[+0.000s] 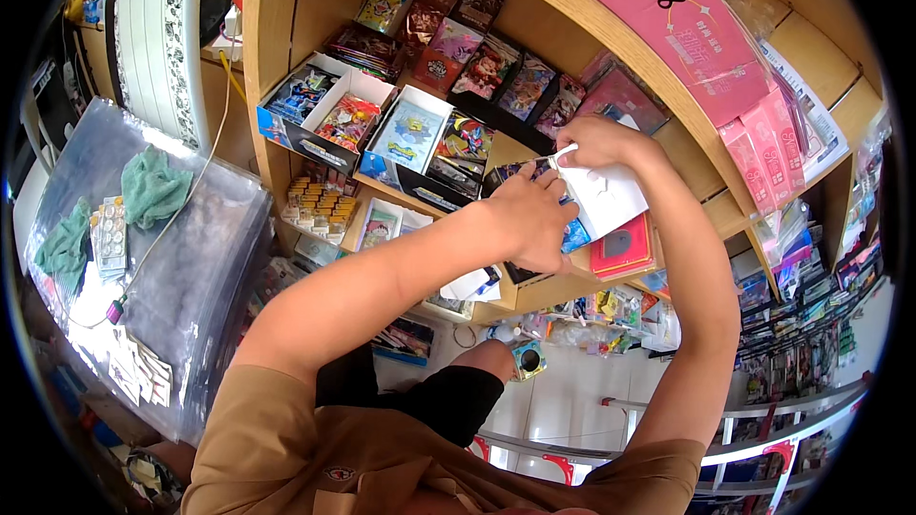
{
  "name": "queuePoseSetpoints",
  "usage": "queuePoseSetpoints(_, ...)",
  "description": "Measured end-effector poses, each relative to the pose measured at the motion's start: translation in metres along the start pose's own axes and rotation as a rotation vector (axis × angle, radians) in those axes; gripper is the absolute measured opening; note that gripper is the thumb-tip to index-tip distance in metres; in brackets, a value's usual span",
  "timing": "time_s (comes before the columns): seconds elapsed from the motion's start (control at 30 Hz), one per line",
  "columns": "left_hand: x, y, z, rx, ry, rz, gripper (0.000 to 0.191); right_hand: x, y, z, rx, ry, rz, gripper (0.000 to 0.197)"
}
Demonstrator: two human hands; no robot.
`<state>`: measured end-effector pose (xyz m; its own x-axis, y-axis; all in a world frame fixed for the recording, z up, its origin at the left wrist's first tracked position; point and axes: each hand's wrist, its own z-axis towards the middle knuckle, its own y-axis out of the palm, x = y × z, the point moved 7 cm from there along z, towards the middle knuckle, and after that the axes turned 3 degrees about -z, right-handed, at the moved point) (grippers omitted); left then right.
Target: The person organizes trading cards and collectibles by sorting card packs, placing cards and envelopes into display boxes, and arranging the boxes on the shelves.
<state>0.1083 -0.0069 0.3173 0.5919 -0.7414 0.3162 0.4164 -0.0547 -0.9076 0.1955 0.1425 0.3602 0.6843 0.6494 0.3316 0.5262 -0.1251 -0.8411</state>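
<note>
My left hand (533,218) lies over a dark display box of card packs on the wooden shelf, its fingers spread on the box's near side. A blue pack (575,234) shows beside its fingertips. Pinched in my right hand (597,143) is the upper edge of a white cardboard flap (605,193) at the box's right side. Left of my hands stand an open box with a light blue cartoon pack (409,132) and another open box of packs (349,121). A red and pink item (621,247) lies just below the white flap.
Card packs (489,68) fill the shelf's back. A pink carton (665,21) rests on the shelf above. At left, a plastic-covered stack (179,265) bears green cloths (154,186) and a cable. An aluminium ladder (751,443) lies behind my right arm.
</note>
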Motion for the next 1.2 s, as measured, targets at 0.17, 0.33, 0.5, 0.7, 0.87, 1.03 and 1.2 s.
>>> queuePoseSetpoints(0.17,-0.003,0.001,-0.001,-0.131,0.033,-0.091,0.091,0.011,0.027,-0.019,0.026,-0.008,0.385,0.034)
queuePoseSetpoints(0.33,-0.009,-0.001,0.0,-0.114,0.032,0.037,0.109,0.017,0.038,-0.033,0.054,0.08,0.433,0.03)
queuePoseSetpoints(0.5,-0.015,0.0,0.005,-0.143,0.023,0.058,0.113,0.012,0.04,-0.045,0.159,0.093,0.636,0.028)
queuePoseSetpoints(0.7,-0.02,0.0,0.008,-0.241,-0.003,0.051,0.112,0.009,0.04,-0.049,0.23,0.077,0.612,0.026)
queuePoseSetpoints(0.87,-0.019,0.005,0.008,-0.149,0.054,0.052,0.112,0.021,0.051,-0.049,0.177,0.077,0.618,0.035)
queuePoseSetpoints(1.03,-0.017,0.004,0.002,-0.162,0.056,0.057,0.109,0.019,0.053,-0.048,-0.213,0.151,0.791,0.036)
queuePoseSetpoints(1.2,-0.019,0.004,0.004,-0.168,0.04,0.041,0.107,0.01,0.038,-0.04,-0.285,0.16,0.57,0.042)
